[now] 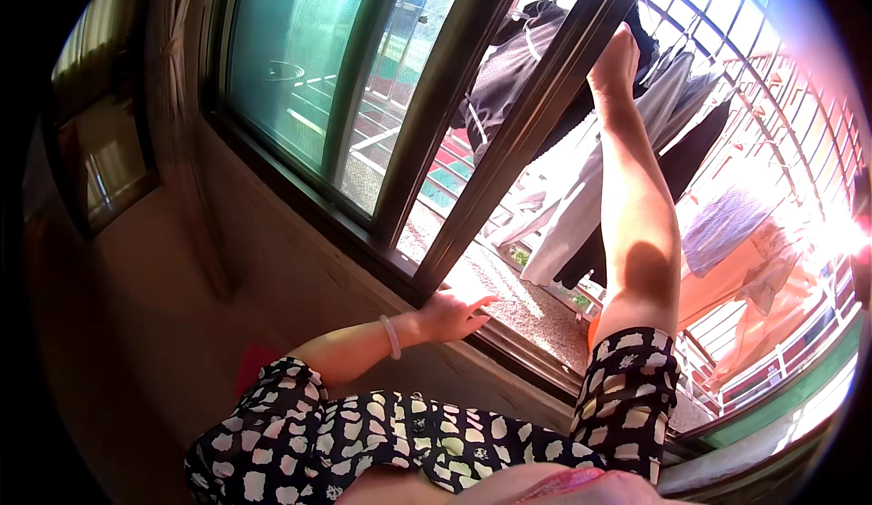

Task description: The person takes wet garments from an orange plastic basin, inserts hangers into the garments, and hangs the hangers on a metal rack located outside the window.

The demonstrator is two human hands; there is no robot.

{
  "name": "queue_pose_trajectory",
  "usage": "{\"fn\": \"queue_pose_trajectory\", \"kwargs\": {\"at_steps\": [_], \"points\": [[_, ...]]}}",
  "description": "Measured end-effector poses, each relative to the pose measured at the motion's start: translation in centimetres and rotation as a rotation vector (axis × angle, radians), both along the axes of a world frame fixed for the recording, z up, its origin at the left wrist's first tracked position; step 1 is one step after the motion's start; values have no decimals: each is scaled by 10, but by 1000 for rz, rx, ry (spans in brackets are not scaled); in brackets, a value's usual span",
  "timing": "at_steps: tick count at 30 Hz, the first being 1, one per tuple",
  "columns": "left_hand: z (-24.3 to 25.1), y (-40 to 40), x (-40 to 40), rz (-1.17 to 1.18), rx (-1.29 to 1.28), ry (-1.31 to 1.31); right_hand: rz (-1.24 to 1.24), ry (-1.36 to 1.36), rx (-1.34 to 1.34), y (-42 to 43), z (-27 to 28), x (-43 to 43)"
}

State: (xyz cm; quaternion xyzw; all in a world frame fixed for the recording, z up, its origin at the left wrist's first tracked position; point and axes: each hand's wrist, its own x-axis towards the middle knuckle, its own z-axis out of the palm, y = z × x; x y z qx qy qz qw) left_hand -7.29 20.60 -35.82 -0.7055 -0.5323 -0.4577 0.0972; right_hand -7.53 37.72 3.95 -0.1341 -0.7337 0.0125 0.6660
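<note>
My left hand (455, 315) rests at the sill beside the lower end of a dark window frame (504, 164), its thumb and fingers apart; a pale bangle (390, 337) is on that wrist. My right arm reaches out through the window opening, and my right hand (616, 55) is curled high up beside the frame, next to hanging dark clothes. What its fingers close on cannot be made out. Grey and white garments (579, 212) hang on hangers behind the right forearm. A dark patterned garment (507, 82) shows through the gap left of the frame.
A metal window cage (770, 123) with curved bars encloses the laundry. Purple cloth (725, 226) and orange cloth (770, 307) hang at the right in strong glare. Tinted sliding glass (293, 62) stands at the left, with a gathered curtain (178, 62) beside it. A window track (531, 355) runs along the sill.
</note>
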Motion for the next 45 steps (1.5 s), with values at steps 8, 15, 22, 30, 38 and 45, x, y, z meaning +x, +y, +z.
{"fn": "queue_pose_trajectory", "kwargs": {"at_steps": [8,15,22,30,38,45], "points": [[-22,-4,-12,52,5,151,-319,-40,564,67,111,-64],[-47,23,-10,-34,288,158,-466,227,253,43,158,-97],[-33,28,-16,-37,313,164,-508,131,-3,73,182,-138],[-32,36,-15,-46,300,166,-655,-87,6,116,174,-146],[-24,31,-18,-41,275,189,-913,-424,403,120,144,-136],[-32,26,-15,-46,241,189,-876,-345,369,146,118,-106]]}}
